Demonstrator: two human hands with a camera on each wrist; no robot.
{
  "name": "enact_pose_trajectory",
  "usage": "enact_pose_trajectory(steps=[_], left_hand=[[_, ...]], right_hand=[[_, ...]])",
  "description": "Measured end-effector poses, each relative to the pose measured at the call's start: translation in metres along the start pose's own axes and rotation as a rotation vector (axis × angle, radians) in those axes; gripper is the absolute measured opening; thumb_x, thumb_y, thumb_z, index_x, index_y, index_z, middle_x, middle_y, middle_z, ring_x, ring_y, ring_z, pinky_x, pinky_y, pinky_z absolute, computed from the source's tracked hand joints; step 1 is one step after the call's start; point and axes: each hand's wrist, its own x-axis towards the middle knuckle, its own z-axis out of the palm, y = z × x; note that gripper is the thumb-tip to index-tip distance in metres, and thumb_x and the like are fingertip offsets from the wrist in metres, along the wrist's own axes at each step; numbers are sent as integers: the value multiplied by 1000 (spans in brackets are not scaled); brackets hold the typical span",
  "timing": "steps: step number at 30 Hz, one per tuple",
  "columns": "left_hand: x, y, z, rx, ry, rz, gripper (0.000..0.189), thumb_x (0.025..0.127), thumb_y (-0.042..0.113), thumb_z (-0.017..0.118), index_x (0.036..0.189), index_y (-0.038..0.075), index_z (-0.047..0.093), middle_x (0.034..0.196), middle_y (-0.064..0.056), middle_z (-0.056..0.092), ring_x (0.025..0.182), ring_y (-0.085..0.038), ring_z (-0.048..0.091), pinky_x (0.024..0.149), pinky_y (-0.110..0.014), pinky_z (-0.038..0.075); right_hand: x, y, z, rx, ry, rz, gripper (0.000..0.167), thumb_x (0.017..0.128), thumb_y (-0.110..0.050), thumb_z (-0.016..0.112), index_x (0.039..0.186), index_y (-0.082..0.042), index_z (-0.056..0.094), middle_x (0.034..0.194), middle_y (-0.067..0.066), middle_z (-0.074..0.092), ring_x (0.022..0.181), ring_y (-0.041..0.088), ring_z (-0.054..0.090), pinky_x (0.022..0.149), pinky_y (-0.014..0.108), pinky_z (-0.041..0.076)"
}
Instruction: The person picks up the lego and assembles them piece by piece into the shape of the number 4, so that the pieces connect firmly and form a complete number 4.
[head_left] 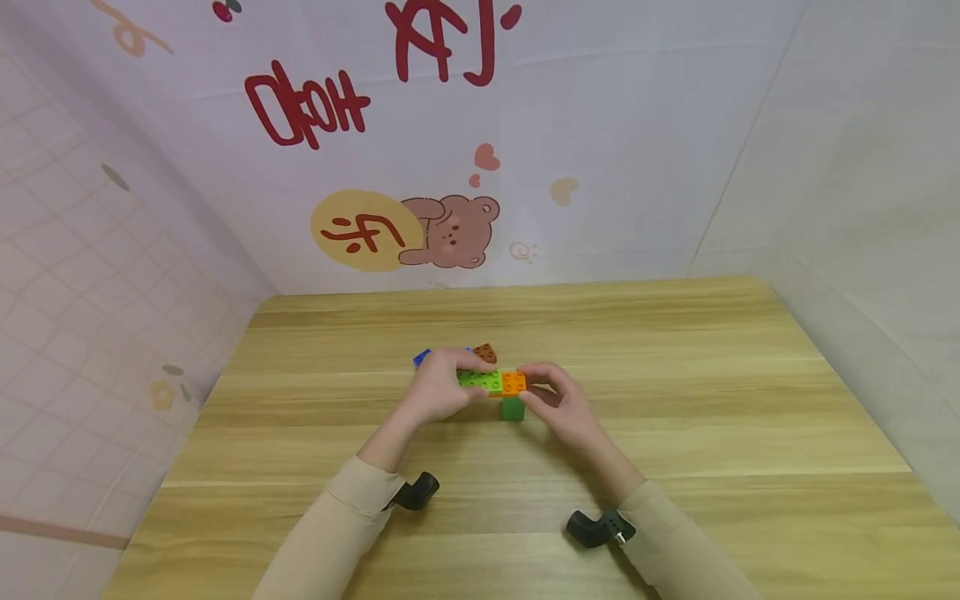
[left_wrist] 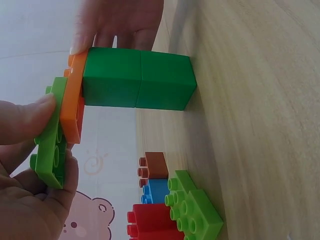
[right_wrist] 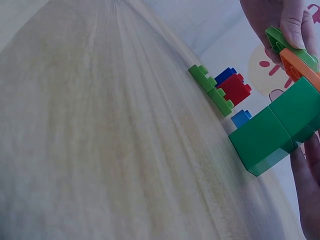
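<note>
Two dark green blocks [left_wrist: 112, 77] stand stacked on the table, topped by a flat orange brick [head_left: 513, 382] that juts out to the left. On the orange brick's jutting part lies a light green brick [left_wrist: 52, 132], reaching further left past its end. My left hand [head_left: 441, 387] pinches the light green brick between thumb and fingers. At the right end, my right hand [head_left: 566, 408] holds the orange brick by its edges, thumb on the near side and fingers on the far side.
Behind the left hand lie more bricks: a brown one [head_left: 485, 353], a red one [left_wrist: 156, 217], a light blue one [left_wrist: 158, 191], a dark blue one [head_left: 422, 357] and light green ones [left_wrist: 200, 215]. A printed cloth wall [head_left: 600, 125] rises behind the wooden table [head_left: 675, 358].
</note>
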Motion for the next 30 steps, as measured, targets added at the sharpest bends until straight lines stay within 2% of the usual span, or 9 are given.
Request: enact_pose_trajectory(steps=[6, 11, 15, 20, 24, 30], left_hand=[[1, 0, -1, 25, -2, -11, 28, 79, 7, 82, 107, 14, 79, 107, 0, 72, 101, -21, 63, 86, -38, 53], [1, 0, -1, 20, -3, -11, 28, 80, 6, 81, 106, 13, 79, 106, 0, 71, 101, -21, 63, 85, -38, 54], [0, -1, 0, 18, 7, -7, 28, 80, 6, 81, 107, 13, 79, 108, 0, 72, 106, -23, 62, 92, -41, 51], [-2, -1, 2, 24, 35, 4, 27, 82, 7, 81, 108, 13, 78, 111, 0, 72, 113, -26, 59, 101, -46, 45], [-3, -2, 3, 25, 48, 8, 27, 81, 7, 81, 108, 13, 78, 109, -1, 72, 112, -27, 59, 100, -46, 45], [-6, -2, 4, 40, 39, 32, 28, 83, 8, 79, 111, 12, 77, 111, -4, 71, 114, -28, 58, 100, -48, 45]], right_hand=[[1, 0, 1, -4, 0, -9, 31, 92, 10, 62, 122, 12, 57, 122, 25, 56, 111, 24, 58, 96, 29, 51], [1, -1, 1, -2, -7, -23, 31, 92, 12, 62, 122, 12, 56, 122, 25, 55, 111, 24, 58, 95, 29, 51], [1, -2, 2, -4, -6, -17, 31, 92, 12, 62, 122, 13, 56, 122, 25, 55, 111, 27, 58, 95, 28, 51], [3, 15, -1, -3, 1, 6, 32, 92, 11, 62, 123, 11, 57, 124, 23, 55, 113, 29, 57, 95, 28, 51], [4, 26, -3, -6, 0, 7, 33, 92, 11, 62, 124, 9, 57, 125, 22, 55, 113, 26, 58, 94, 28, 51], [3, 31, -3, -3, 7, -4, 32, 93, 5, 64, 125, 5, 58, 125, 18, 57, 113, 20, 59, 95, 29, 51]])
